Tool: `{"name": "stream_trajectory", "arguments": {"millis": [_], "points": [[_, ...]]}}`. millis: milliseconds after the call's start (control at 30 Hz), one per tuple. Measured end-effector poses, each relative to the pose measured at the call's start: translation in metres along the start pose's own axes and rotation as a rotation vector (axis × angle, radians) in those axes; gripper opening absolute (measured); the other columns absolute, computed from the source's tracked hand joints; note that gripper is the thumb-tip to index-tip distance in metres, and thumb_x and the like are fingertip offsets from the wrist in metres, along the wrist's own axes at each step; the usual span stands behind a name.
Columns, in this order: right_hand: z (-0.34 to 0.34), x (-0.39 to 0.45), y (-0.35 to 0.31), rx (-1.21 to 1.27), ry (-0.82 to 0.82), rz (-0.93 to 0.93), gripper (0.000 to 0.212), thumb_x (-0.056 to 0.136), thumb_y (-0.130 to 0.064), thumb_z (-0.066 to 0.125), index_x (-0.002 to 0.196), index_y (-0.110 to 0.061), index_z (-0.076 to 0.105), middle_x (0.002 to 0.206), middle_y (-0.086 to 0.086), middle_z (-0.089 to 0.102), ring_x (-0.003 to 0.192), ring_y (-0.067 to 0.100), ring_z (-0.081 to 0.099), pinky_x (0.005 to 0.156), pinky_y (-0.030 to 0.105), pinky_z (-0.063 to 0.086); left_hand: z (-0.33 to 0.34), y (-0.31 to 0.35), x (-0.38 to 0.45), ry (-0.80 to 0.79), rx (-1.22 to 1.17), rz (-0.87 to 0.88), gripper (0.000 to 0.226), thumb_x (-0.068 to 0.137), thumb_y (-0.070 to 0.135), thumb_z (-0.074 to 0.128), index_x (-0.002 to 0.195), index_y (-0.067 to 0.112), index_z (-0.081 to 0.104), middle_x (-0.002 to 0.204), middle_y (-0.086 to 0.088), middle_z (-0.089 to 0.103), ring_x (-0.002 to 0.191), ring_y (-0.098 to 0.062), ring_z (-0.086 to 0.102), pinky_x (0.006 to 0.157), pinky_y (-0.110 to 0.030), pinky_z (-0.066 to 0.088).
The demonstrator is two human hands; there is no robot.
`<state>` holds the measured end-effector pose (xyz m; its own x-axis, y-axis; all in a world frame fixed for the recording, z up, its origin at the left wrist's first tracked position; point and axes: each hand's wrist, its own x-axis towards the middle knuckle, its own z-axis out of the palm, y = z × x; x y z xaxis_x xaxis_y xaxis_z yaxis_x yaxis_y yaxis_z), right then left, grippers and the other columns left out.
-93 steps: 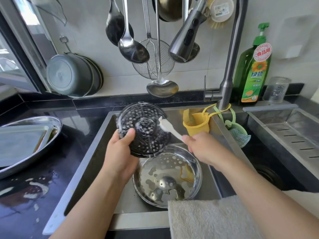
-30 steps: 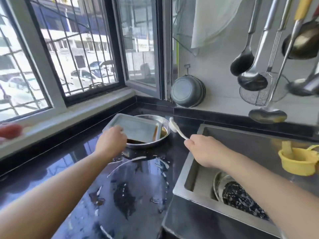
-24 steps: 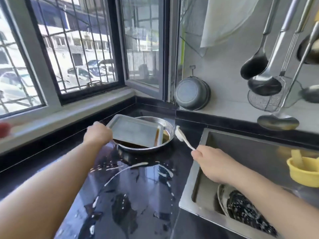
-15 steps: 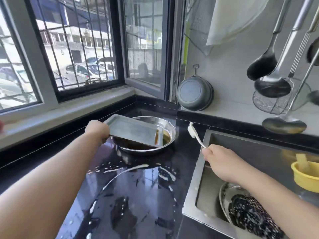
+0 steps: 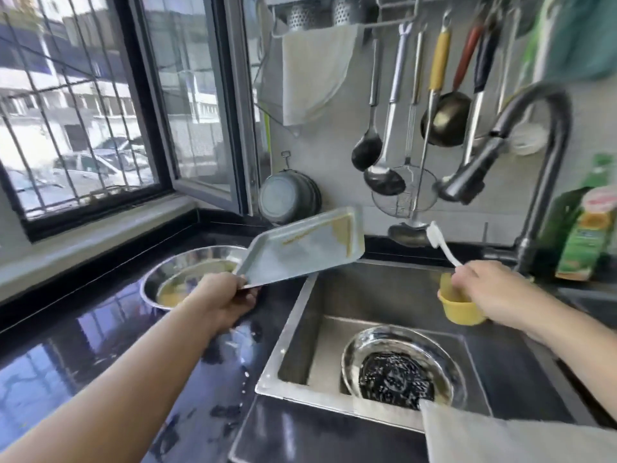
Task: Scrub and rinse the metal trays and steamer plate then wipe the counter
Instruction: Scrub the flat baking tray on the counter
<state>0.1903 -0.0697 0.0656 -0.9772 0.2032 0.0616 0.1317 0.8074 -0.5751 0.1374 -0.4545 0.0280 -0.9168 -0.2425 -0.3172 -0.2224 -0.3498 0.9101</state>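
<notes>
Flat metal tray [image 5: 302, 248] now lifted sinkward

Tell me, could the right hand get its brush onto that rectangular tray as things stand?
Probably yes. The right hand holds the brush up beside the rectangular tray, which the left hand holds tilted at the sink's edge; nothing lies between.

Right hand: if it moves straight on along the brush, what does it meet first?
Probably the ladle hanging just behind the brush head; the right hand points up-left toward it. Depth is unclear.
</notes>
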Motion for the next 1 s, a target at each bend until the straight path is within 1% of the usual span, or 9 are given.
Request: {"name": "stream_trajectory", "arguments": {"millis": [133,267,400,467,533,667,767,833,1000], "points": [[-0.034,-0.009,0.066,-0.168,-0.014,0.107,0.024,0.104,-0.016,0.045,0.086,-0.011,0.059,0.078,0.007,0.055,0.068,0.021,0.051,0.055,0.033,0.034,0.081,-0.051,-0.013,-0.145,0.046,-0.172,0.013,0.106,-0.006,0.046,0.096,-0.002,0.054,0.085,-0.019,0.057,0.073,-0.024,0.056,0.036,-0.021,0.049],[-0.038,0.009,0.127,-0.191,-0.077,0.198,0.019,0.099,-0.011,0.049,0.092,-0.003,0.065,0.086,0.015,0.066,0.08,0.034,0.064,0.065,0.036,0.045,0.134,-0.099,-0.012,-0.203,0.303,-0.122,0.01,0.1,-0.009,0.055,0.1,0.001,0.059,0.089,-0.02,0.062,0.073,-0.025,0.061,0.039,-0.027,0.054],[-0.035,0.045,0.145,-0.274,-0.001,0.197,0.024,0.101,-0.022,0.047,0.083,-0.012,0.058,0.083,0.008,0.062,0.073,0.026,0.06,0.057,0.034,0.041,0.146,-0.109,0.01,-0.158,0.762,0.317,0.021,0.093,0.004,0.067,0.074,0.015,0.069,0.079,-0.017,0.072,0.078,-0.042,0.072,0.07,-0.054,0.064],[-0.031,0.067,0.138,-0.29,0.029,0.199,0.019,0.101,-0.021,0.046,0.093,-0.009,0.058,0.088,0.009,0.06,0.072,0.025,0.057,0.051,0.031,0.035,0.147,-0.102,0.013,-0.153,1.108,0.639,0.024,0.094,0.017,0.066,0.073,0.027,0.07,0.07,0.002,0.071,0.076,-0.033,0.07,0.076,-0.043,0.06],[-0.026,0.091,0.128,-0.327,0.071,0.188,0.015,0.102,-0.018,0.046,0.107,-0.01,0.058,0.091,0.008,0.059,0.074,0.025,0.059,0.049,0.03,0.036,0.15,-0.096,0.011,-0.195,1.316,0.983,0.026,0.096,0.013,0.061,0.086,0.033,0.075,0.079,0.015,0.072,0.076,-0.016,0.063,0.075,-0.035,0.055],[-0.019,0.14,0.118,-0.336,0.167,0.203,0.019,0.099,-0.019,0.05,0.112,-0.01,0.062,0.084,0.006,0.057,0.073,0.026,0.062,0.055,0.031,0.045,0.148,-0.095,0.019,-0.45,1.516,1.465,0.028,0.086,0.021,0.055,0.104,0.026,0.074,0.097,0.009,0.074,0.083,-0.019,0.074,0.061,-0.03,0.058],[-0.014,0.171,0.118,-0.313,0.223,0.208,0.033,0.103,-0.035,0.049,0.116,-0.009,0.065,0.086,0.007,0.059,0.075,0.027,0.062,0.056,0.031,0.045,0.151,-0.096,0.034,-0.491,1.593,1.667,0.038,0.091,0.024,0.049,0.117,0.016,0.074,0.113,0.0,0.075,0.088,-0.024,0.076,0.057,-0.034,0.061],[-0.009,0.185,0.117,-0.313,0.25,0.202,0.035,0.103,-0.038,0.052,0.114,-0.008,0.065,0.083,0.008,0.06,0.069,0.024,0.059,0.051,0.029,0.04,0.158,-0.095,0.042,-0.442,1.593,1.776,0.039,0.091,0.019,0.048,0.12,0.012,0.074,0.114,-0.006,0.075,0.08,-0.028,0.076,0.051,-0.036,0.059],[0.004,0.199,0.113,-0.406,0.361,0.204,0.02,0.096,-0.018,0.067,0.112,-0.006,0.068,0.076,0.008,0.057,0.066,0.025,0.059,0.052,0.032,0.05,0.178,-0.099,0.057,-0.392,1.558,1.83,0.044,0.089,0.016,0.047,0.126,0.011,0.071,0.111,-0.008,0.074,0.069,-0.03,0.073,0.043,-0.036,0.055]]}}
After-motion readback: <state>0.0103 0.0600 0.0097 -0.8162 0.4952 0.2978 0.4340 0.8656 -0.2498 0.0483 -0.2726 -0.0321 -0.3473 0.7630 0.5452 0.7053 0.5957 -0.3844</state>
